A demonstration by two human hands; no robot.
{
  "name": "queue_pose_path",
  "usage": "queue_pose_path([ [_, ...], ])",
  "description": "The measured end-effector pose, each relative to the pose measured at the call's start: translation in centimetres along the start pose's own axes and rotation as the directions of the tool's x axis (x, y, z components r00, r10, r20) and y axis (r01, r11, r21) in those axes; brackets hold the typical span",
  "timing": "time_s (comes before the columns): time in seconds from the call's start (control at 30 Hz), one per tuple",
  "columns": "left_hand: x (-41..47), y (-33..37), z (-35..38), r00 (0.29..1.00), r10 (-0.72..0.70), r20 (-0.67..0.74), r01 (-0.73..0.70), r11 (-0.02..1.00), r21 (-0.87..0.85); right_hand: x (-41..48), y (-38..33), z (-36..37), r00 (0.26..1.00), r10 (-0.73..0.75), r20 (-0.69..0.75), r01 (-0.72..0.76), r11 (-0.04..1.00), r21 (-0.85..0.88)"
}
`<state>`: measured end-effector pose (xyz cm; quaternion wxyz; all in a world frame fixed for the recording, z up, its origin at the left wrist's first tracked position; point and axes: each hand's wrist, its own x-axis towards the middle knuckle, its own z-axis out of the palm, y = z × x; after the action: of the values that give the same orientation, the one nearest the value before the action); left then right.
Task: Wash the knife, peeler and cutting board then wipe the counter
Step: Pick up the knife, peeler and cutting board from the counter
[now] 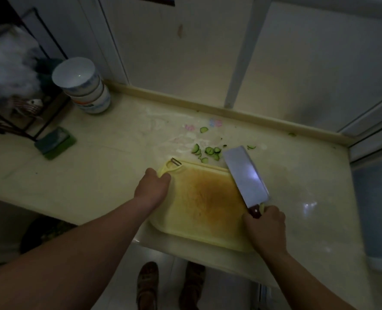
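While gripped, knife (246, 175) points away, slightly left

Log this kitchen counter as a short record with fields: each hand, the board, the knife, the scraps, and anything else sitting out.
left hand: grips the cutting board's far left corner
right hand: holds the knife by its handle
knife blade: broad side up, along the board's right edge
cutting board: yellow, brown-stained middle, at the counter's near edge
cucumber slices: scattered on the counter beyond the board
bowls: stacked, far left
sponge: green, left of the board, apart from it
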<state>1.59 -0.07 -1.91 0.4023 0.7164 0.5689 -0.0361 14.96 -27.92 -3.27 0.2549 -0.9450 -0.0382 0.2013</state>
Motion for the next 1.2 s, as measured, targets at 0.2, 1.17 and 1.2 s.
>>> queue_pose_path([
  [0.2, -0.9, -0.5, -3.4, 0.996, 0.006, -0.089, -0.013, 0.997, -0.070, -1.0, -3.8, 0.0, 0.996, -0.089, -0.023, 0.090, 0.993, 0.070],
  [1.17, -13.3, -42.5, -36.8, 0.693, -0.485, -0.533, 0.136, 0.814, -0.564, -33.9, -34.7, 25.8, 0.669, -0.595, 0.445, 0.703, 0.702, -0.116],
  [1.2, -14.1, -44.2, -38.4, 0.661, -0.504, -0.555, 0.119, 0.802, -0.586, -35.8, -36.2, 27.0, 0.646, -0.610, 0.459, 0.729, 0.671, -0.136],
])
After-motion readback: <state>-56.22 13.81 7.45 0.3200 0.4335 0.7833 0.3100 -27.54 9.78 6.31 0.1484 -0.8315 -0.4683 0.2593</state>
